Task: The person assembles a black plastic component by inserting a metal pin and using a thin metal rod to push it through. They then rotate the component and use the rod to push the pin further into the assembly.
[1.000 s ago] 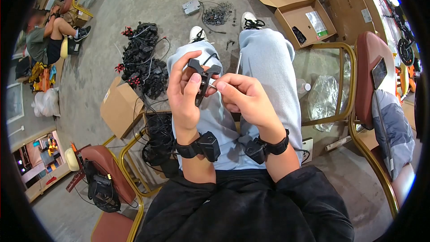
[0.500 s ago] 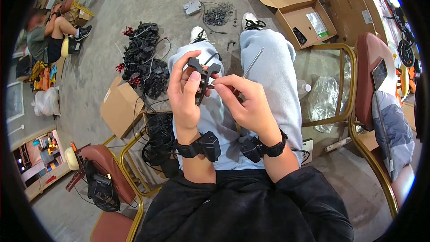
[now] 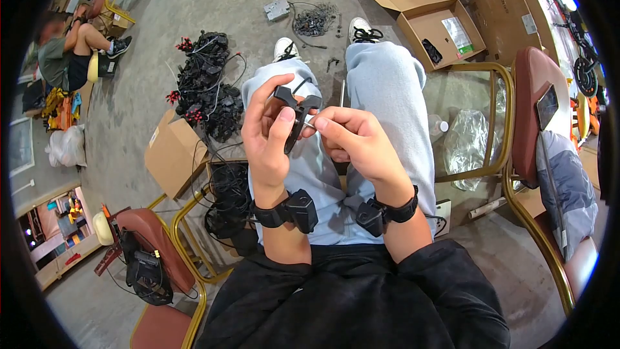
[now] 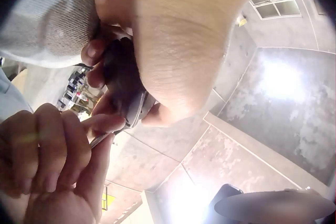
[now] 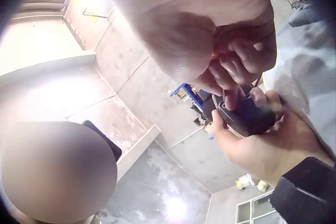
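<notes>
A black forked part [image 3: 300, 111] is gripped between the thumb and fingers of my left hand [image 3: 266, 136], above the lap. My right hand [image 3: 358, 145] pinches a thin metal rod [image 3: 309, 125] that meets the part's side; the rod looks bent, with a longer arm [image 3: 342, 93] rising past the knuckles. In the left wrist view the dark part [image 4: 123, 79] lies under the left palm, and the right fingertips touch near its lower end. The right wrist view has the same part [image 5: 249, 115] between both hands; where the rod tip sits is hidden.
A heap of black parts and cables [image 3: 210, 87] lies on the floor at left, beside a cardboard flap [image 3: 173, 155]. An open carton [image 3: 442, 32] stands ahead right. Chairs [image 3: 526, 116] flank both sides; another person [image 3: 61, 58] sits far left.
The right hand has turned back and forth, swinging the long arm of the rod out to the right and back upright. The left hand has tilted the black part slightly.
</notes>
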`<state>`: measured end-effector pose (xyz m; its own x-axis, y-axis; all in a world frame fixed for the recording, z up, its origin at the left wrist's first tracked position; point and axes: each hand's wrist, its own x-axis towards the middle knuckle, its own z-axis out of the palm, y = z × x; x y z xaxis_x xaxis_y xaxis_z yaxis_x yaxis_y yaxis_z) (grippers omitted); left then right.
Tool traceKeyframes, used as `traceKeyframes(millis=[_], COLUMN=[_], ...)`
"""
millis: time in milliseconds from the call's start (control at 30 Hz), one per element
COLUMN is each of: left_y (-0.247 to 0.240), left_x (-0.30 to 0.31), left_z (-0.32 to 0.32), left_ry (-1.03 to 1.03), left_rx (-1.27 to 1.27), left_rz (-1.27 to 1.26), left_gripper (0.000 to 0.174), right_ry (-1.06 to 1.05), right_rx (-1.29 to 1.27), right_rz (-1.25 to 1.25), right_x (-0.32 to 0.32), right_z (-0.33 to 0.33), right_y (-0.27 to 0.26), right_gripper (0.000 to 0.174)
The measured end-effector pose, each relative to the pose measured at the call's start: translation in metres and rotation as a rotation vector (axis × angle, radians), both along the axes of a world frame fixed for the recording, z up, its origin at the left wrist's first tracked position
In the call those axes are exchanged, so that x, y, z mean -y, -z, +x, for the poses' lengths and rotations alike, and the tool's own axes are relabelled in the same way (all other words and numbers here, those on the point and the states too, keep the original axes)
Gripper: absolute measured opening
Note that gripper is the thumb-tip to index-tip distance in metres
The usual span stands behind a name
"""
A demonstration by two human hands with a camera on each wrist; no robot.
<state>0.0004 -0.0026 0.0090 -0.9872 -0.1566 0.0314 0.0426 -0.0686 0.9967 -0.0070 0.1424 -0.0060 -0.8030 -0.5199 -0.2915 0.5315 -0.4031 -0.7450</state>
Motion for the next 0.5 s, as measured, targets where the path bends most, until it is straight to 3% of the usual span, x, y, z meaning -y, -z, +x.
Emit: traceKeyframes(millis=[100, 300, 367, 500], left_y=[0.0012, 0.0014, 0.0016, 0.0011], left_x=[0.0015, 0.0033, 0.0033, 0.0029], left_z=[0.0004, 0.0013, 0.0016, 0.0017], left_ry=[0.011, 0.028, 0.037, 0.048], left_rx=[-0.007, -0.004, -0.01, -0.017], left_rz=[0.0, 0.025, 0.034, 0.02], left_gripper=[0.046, 0.045, 0.045, 0.046], right_ry=[-0.046, -0.008, -0.077, -0.075], right_rx=[0.057, -0.064, 0.07, 0.089], right_rz=[-0.038, 0.041, -0.065, -0.074], right_x=[-0.0007, 0.0014, -0.0028, -0.0031], right_z=[-0.0001, 0.0013, -0.0003, -0.001], right_y=[0.0007, 0.0017, -0.0022, -0.003], right_gripper=[0.021, 0.023, 0.024, 0.024])
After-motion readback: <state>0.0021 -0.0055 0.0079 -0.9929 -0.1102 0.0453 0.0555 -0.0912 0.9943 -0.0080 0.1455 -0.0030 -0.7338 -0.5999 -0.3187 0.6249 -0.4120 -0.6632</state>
